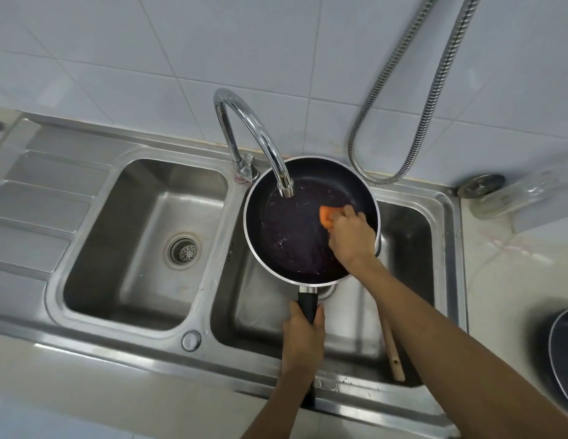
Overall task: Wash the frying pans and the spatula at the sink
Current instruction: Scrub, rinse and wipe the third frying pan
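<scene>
The left hand (pixel 303 335) is closed around the handle of the frying pan (pixel 292 236). Beyond it, the right hand (pixel 351 237) pinches an orange sponge (pixel 325 217) against the pan's inside, over the steel sink (pixel 349 318), below the tap (pixel 260 137).

Both hands (pixel 303 337) (pixel 351 237) clenched, forearms extended.

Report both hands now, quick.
Left hand: closed around the frying pan handle.
Right hand: closed on an orange sponge, pressed inside the pan.
</scene>
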